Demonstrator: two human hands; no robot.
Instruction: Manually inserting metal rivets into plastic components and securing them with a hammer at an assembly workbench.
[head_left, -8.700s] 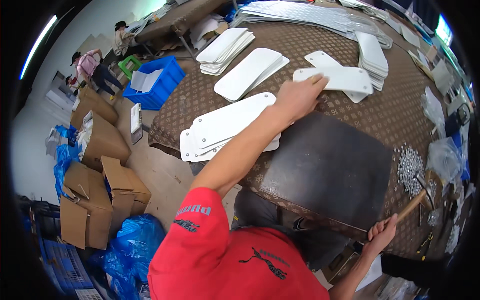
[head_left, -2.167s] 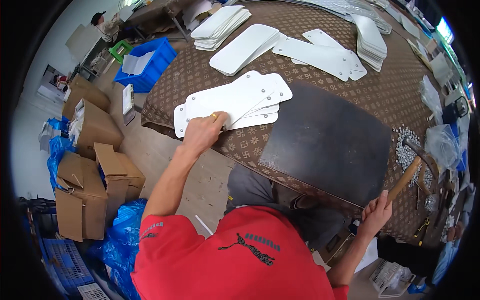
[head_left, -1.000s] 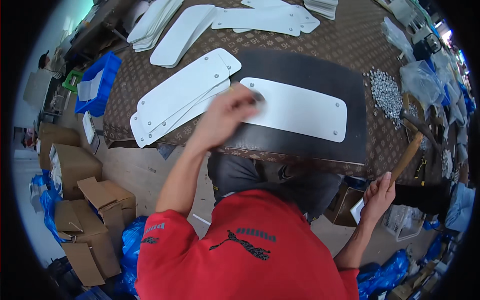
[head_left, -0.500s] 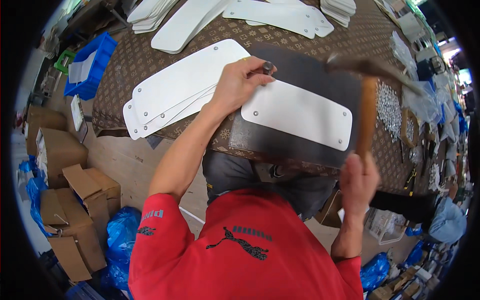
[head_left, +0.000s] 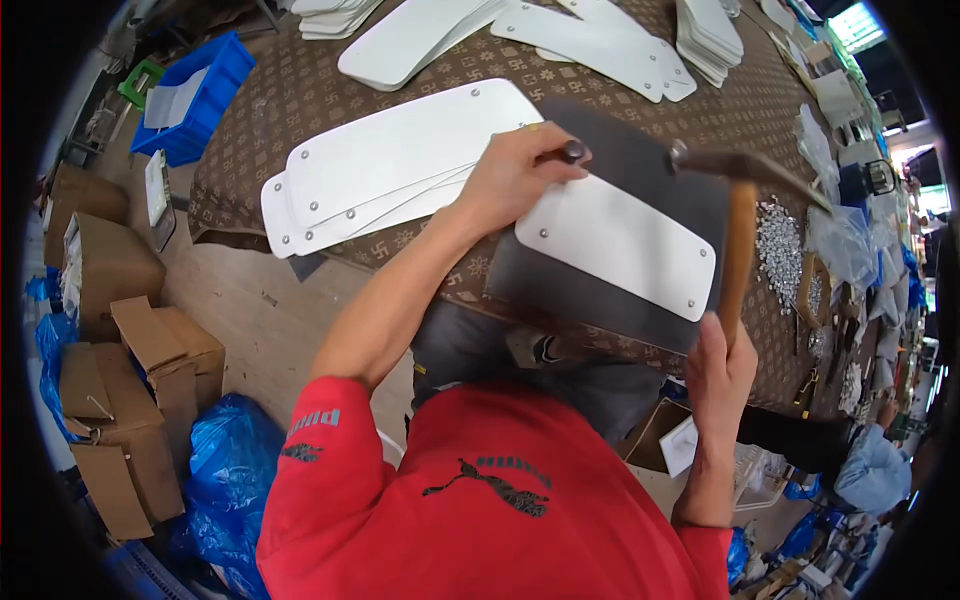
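My left hand (head_left: 518,172) is closed around a short dark metal punch (head_left: 573,151), held upright at the far left corner of a white rounded panel (head_left: 618,240). Small metal studs show near the panel's other corners. Beneath the panel lies a dark flat mat (head_left: 622,140). My right hand (head_left: 722,368) grips a hammer (head_left: 740,235) by its wooden handle. The hammer's metal head is raised over the mat's right part, apart from the punch. Left of the mat, several overlapping white panels (head_left: 390,135) with studs are stacked.
More white panels (head_left: 425,40) lie along the table's far side. A heap of small metal studs (head_left: 778,245) sits at the right, beside an open box (head_left: 812,290). A blue crate (head_left: 205,100) and cardboard boxes (head_left: 120,270) stand at the left. A person's light-blue sleeve (head_left: 873,470) shows lower right.
The view has shifted, so the table's things appear farther right and lower. My left hand keeps the punch at the same corner. The hammer stays raised and looks less blurred.
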